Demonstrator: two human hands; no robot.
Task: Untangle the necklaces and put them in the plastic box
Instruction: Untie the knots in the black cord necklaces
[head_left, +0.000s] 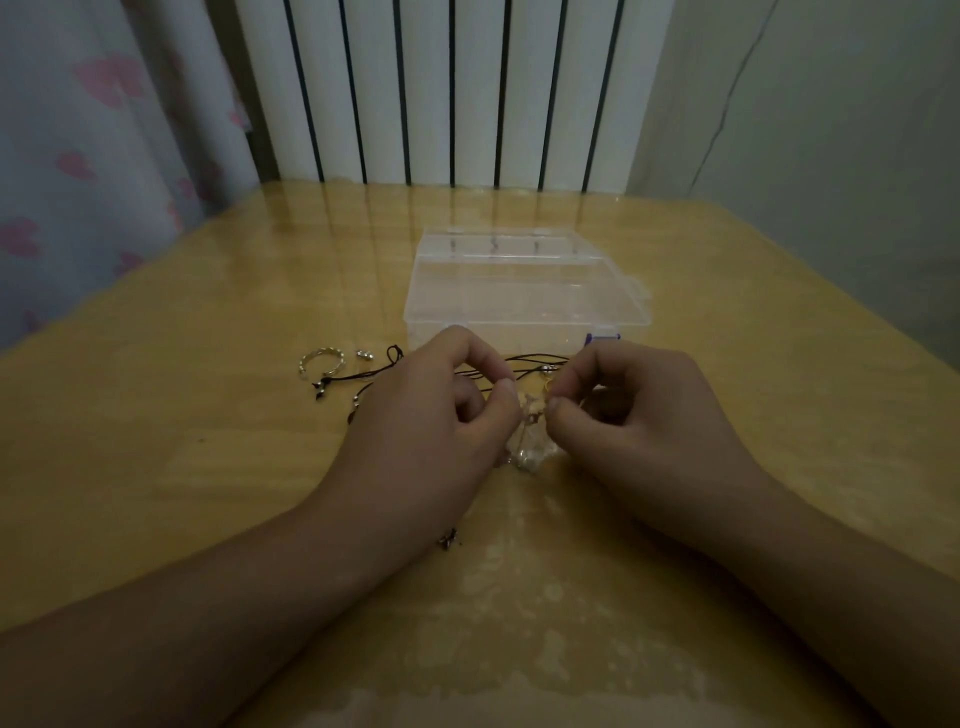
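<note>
Black-cord necklaces (524, 361) with small silver beads lie tangled on the wooden table (208, 467), just in front of a clear plastic box (524, 291) with a purple latch. My left hand (441, 410) and my right hand (634, 405) meet over the tangle. Each pinches part of a pale, clear pendant piece (530, 441) between thumb and fingertips. Cords run out to the left from under my left hand. My hands hide much of the tangle.
A silver bangle (321, 361) and a small silver charm (364, 354) lie left of the box. Another small dark charm (448, 540) sits by my left wrist. A white radiator stands behind the table, a curtain at left.
</note>
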